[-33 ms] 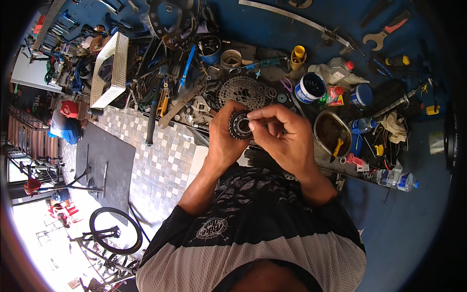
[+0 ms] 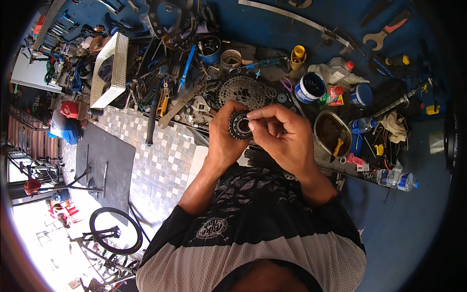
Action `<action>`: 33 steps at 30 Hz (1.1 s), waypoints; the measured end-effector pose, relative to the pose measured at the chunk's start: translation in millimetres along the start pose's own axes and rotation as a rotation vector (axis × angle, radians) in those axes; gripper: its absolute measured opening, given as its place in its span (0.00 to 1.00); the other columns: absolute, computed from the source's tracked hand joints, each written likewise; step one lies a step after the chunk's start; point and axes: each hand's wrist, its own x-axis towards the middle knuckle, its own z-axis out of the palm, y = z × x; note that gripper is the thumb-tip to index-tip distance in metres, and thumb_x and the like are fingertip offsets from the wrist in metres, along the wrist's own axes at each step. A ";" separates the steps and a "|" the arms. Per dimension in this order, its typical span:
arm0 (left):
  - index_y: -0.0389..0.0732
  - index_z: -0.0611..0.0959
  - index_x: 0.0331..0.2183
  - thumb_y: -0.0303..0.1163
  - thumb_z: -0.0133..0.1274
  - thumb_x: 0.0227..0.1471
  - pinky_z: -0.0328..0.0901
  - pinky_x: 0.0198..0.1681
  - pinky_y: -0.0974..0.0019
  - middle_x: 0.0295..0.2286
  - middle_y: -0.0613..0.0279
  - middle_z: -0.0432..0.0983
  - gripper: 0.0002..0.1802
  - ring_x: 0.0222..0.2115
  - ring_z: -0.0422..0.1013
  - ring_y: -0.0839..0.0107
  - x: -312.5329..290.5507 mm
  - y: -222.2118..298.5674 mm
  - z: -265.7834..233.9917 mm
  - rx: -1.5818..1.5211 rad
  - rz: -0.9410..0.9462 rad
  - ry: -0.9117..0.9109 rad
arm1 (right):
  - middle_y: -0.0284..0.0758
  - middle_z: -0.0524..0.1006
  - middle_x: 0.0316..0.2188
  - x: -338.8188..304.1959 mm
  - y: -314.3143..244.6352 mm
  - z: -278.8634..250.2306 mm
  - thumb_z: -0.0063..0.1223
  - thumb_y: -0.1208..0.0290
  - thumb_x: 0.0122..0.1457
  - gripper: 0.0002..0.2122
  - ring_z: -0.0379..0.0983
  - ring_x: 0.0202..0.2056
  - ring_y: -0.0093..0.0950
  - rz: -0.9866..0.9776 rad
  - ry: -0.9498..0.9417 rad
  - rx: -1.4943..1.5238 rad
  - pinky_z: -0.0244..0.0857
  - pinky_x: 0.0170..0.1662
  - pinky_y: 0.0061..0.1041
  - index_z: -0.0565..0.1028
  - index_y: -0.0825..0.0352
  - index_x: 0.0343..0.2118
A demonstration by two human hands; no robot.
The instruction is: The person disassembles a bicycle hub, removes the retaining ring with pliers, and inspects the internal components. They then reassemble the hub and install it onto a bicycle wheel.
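Observation:
My left hand [image 2: 224,134] is closed around a small dark toothed ring [image 2: 237,127], a sprocket-like bicycle part with a round opening in its face. My right hand [image 2: 284,134] comes in from the right with thumb and index finger in a pinch. Its fingertips touch the face of the ring near the opening; whatever lies between them is too small to make out. Just beyond both hands, a large bicycle cassette [image 2: 245,91] rests on the cluttered bench. A metal tray of dark liquid [image 2: 319,117] stands to the right of my right hand, with a yellow-handled brush [image 2: 336,148] in it.
An open tub [image 2: 310,88], yellow cups [image 2: 297,56] and bottles [image 2: 362,125] crowd the bench's right side. On the left lie a long flat wrench [image 2: 182,104], a black-handled tool [image 2: 152,121] and a white perforated basket [image 2: 109,70]. A person [image 2: 66,124] is at the far left.

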 end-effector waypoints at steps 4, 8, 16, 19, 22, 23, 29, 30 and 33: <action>0.38 0.79 0.38 0.22 0.69 0.46 0.72 0.33 0.60 0.29 0.54 0.81 0.18 0.30 0.80 0.59 4.1 -1.0 0.0 0.008 0.007 -0.003 | 0.29 0.84 0.28 3.3 1.2 1.1 0.66 0.78 0.58 0.09 0.62 0.20 0.12 -0.016 0.011 -0.022 0.57 0.23 0.18 0.83 0.65 0.42; 0.38 0.78 0.37 0.24 0.68 0.49 0.69 0.31 0.65 0.27 0.60 0.80 0.15 0.28 0.76 0.71 6.0 -5.0 2.4 -0.007 0.029 0.010 | 0.29 0.84 0.29 4.2 1.5 2.0 0.67 0.78 0.58 0.10 0.63 0.22 0.13 -0.035 0.023 -0.035 0.58 0.25 0.18 0.84 0.65 0.42; 0.38 0.78 0.40 0.21 0.70 0.44 0.73 0.35 0.60 0.30 0.54 0.82 0.21 0.31 0.82 0.59 4.6 -7.6 -0.2 -0.010 0.018 -0.033 | 0.32 0.83 0.33 2.9 -1.0 -4.8 0.66 0.81 0.57 0.10 0.68 0.26 0.16 -0.146 -0.062 -0.097 0.62 0.29 0.18 0.85 0.66 0.42; 0.38 0.77 0.40 0.21 0.70 0.44 0.73 0.35 0.61 0.30 0.55 0.82 0.22 0.31 0.82 0.61 4.5 -4.0 -1.4 -0.002 0.022 -0.030 | 0.32 0.83 0.33 3.4 -5.6 -8.4 0.65 0.82 0.57 0.11 0.70 0.27 0.17 -0.142 -0.095 -0.067 0.64 0.30 0.19 0.85 0.66 0.43; 0.38 0.77 0.40 0.21 0.70 0.44 0.73 0.35 0.61 0.29 0.55 0.82 0.22 0.30 0.82 0.62 3.8 -4.3 -1.1 -0.004 0.044 -0.023 | 0.32 0.83 0.34 6.2 -5.4 -10.7 0.66 0.82 0.57 0.11 0.72 0.29 0.17 -0.197 -0.113 -0.119 0.65 0.31 0.19 0.85 0.65 0.43; 0.38 0.77 0.40 0.21 0.70 0.44 0.73 0.34 0.62 0.29 0.55 0.82 0.21 0.30 0.82 0.62 3.1 -2.1 -1.6 -0.001 0.042 -0.028 | 0.34 0.83 0.35 6.4 -3.9 -11.7 0.66 0.81 0.58 0.11 0.75 0.30 0.20 -0.196 -0.128 -0.112 0.68 0.33 0.21 0.85 0.65 0.43; 0.38 0.78 0.39 0.21 0.70 0.46 0.72 0.34 0.64 0.28 0.57 0.82 0.19 0.30 0.81 0.67 1.7 1.2 -2.2 -0.052 -0.025 -0.048 | 0.32 0.84 0.36 12.4 2.8 -19.1 0.67 0.78 0.62 0.11 0.78 0.32 0.16 -0.060 -0.147 0.108 0.73 0.36 0.18 0.83 0.67 0.47; 0.38 0.78 0.38 0.21 0.70 0.47 0.72 0.34 0.65 0.28 0.57 0.82 0.19 0.30 0.80 0.69 1.7 3.0 -2.5 -0.061 -0.044 -0.051 | 0.31 0.84 0.36 11.9 9.1 -15.7 0.67 0.77 0.62 0.11 0.78 0.32 0.14 -0.005 -0.130 0.220 0.72 0.37 0.17 0.82 0.68 0.47; 0.38 0.78 0.38 0.21 0.70 0.47 0.71 0.33 0.66 0.28 0.59 0.82 0.19 0.29 0.79 0.72 1.2 3.5 -3.9 -0.118 -0.046 -0.060 | 0.31 0.85 0.36 13.3 9.6 -15.7 0.67 0.76 0.64 0.11 0.78 0.34 0.12 0.110 -0.130 0.402 0.73 0.38 0.16 0.81 0.71 0.48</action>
